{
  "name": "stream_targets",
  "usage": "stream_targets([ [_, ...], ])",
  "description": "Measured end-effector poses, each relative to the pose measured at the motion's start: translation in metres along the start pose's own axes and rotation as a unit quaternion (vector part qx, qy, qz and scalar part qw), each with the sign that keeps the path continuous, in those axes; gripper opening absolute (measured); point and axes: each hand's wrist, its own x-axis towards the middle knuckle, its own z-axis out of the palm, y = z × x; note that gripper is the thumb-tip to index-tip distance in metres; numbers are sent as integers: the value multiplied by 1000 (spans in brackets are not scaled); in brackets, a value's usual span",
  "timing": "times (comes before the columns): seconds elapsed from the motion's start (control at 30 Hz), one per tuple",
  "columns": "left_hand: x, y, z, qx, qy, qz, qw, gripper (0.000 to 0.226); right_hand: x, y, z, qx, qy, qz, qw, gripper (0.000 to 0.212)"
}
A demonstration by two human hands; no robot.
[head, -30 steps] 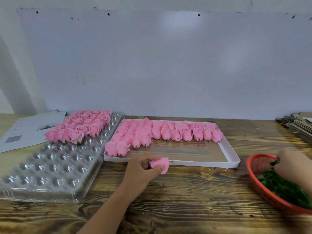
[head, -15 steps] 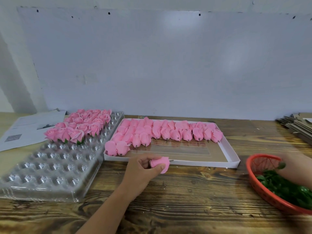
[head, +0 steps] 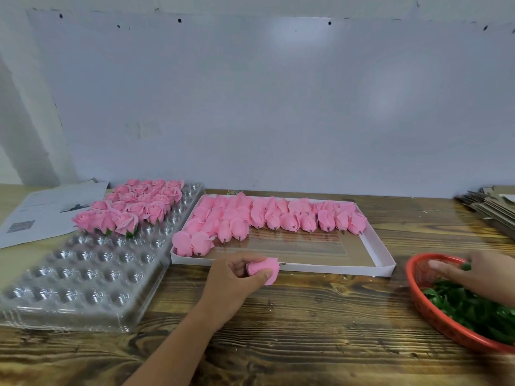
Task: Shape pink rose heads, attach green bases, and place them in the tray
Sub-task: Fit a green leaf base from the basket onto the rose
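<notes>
My left hand grips a pink rose head just in front of the white box, with the bud's short stem tip pointing right. My right hand is over the red basket of green bases and pinches one green base between its fingers. Several unshaped pink buds lie in rows in the white box. Finished roses with green bases fill the far end of the clear plastic tray.
A printed paper sheet lies at the far left beside the tray. Stacked cardboard pieces sit at the far right. A pale wall runs close behind the wooden table.
My right hand has lifted out of the green bases with one base pinched and has shifted a little toward the left. My left hand still holds the rose head in nearly the same place.
</notes>
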Motion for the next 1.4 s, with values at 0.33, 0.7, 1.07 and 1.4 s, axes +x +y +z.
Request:
stream_targets([
  [0.33,0,-1,0,6,2,-6,1000,29,14,17,25,17,117,2,993,53],
  [0.7,-1,1,0,3,-4,2,1000,28,24,19,18,-61,11,-27,998,16],
  [1.07,-1,1,-1,-1,0,3,1000,28,10,21,8,-35,47,-57,997,13],
  [1.4,-1,2,0,6,-5,1,1000,29,75,98,31,-23,189,-91,977,23],
])
